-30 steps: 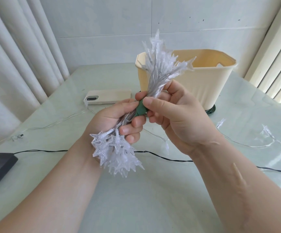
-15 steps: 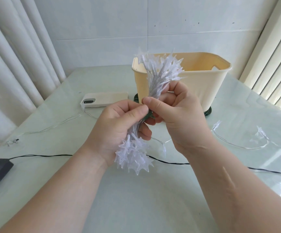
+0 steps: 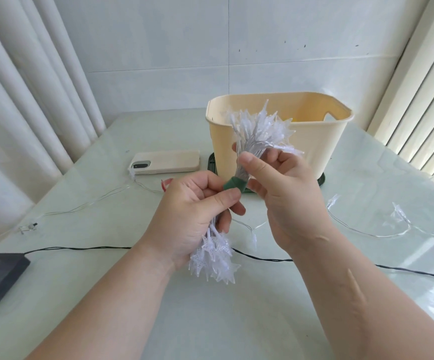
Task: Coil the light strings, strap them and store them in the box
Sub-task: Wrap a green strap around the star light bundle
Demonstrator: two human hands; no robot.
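The coiled light string (image 3: 260, 126) is held in the air above the middle of the table (image 3: 223, 320), in front of the box (image 3: 314, 152) near the far edge. The left hand (image 3: 189, 219) curls round its lower half, thumb and forefinger pinching the green strap (image 3: 234, 185); the right hand (image 3: 286, 196) pinches the wires just above. If the strap end slips before it fastens, the loops would likely spring loose; the star tips could also snag the loose string (image 3: 399, 216) lying toward the right edge.
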